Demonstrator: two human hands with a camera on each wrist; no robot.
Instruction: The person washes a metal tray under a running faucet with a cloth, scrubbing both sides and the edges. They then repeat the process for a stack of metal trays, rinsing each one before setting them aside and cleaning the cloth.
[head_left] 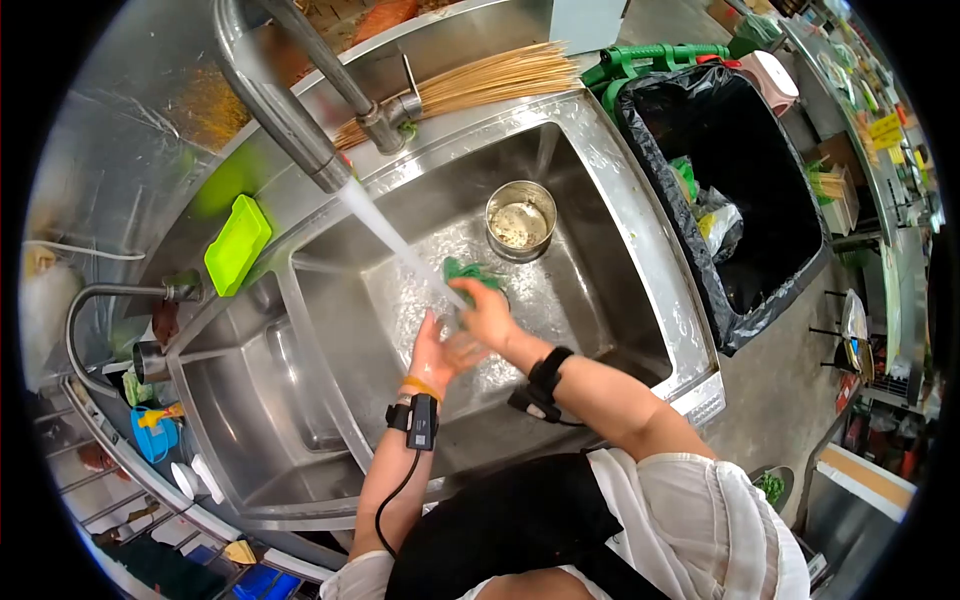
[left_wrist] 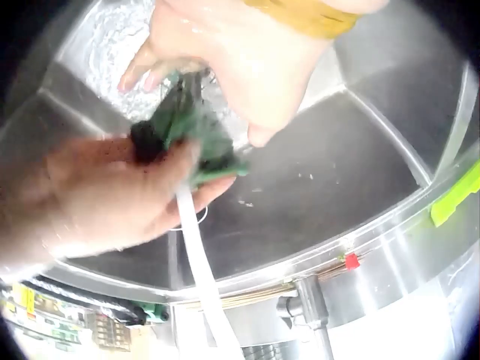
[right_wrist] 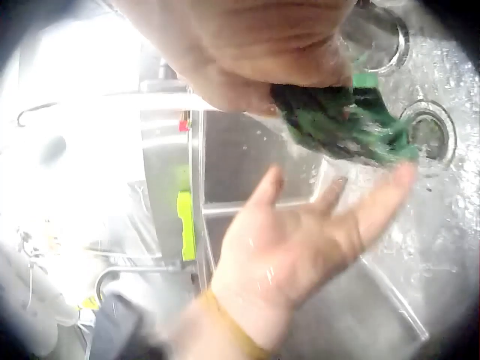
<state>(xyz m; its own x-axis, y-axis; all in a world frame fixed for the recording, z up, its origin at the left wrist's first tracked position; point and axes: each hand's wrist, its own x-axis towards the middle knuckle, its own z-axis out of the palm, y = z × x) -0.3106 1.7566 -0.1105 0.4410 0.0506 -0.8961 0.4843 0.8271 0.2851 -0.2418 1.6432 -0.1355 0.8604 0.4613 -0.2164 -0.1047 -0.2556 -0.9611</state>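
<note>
Over a steel sink point(head_left: 640, 250) with water pouring from the faucet point(head_left: 290, 110), my right hand point(head_left: 485, 312) grips a wet green scouring cloth point(head_left: 470, 272) in the stream. The right wrist view shows that hand point(right_wrist: 247, 45) bunched round the cloth point(right_wrist: 345, 124). My left hand point(head_left: 437, 352) lies open just beside and below it, palm up with fingers spread point(right_wrist: 300, 240), fingertips touching the cloth's edge. From the left wrist, the left hand point(left_wrist: 240, 67) is above the cloth point(left_wrist: 195, 127), and the right hand point(left_wrist: 112, 195) clutches it.
A small metal cup point(head_left: 520, 222) stands in the basin behind the hands, near the drain point(right_wrist: 431, 131). A second basin point(head_left: 260, 400) lies to the left, with a green tray point(head_left: 237, 243) on the ledge. Bamboo skewers point(head_left: 490, 75) lie behind the sink; a black-lined bin point(head_left: 740, 190) stands right.
</note>
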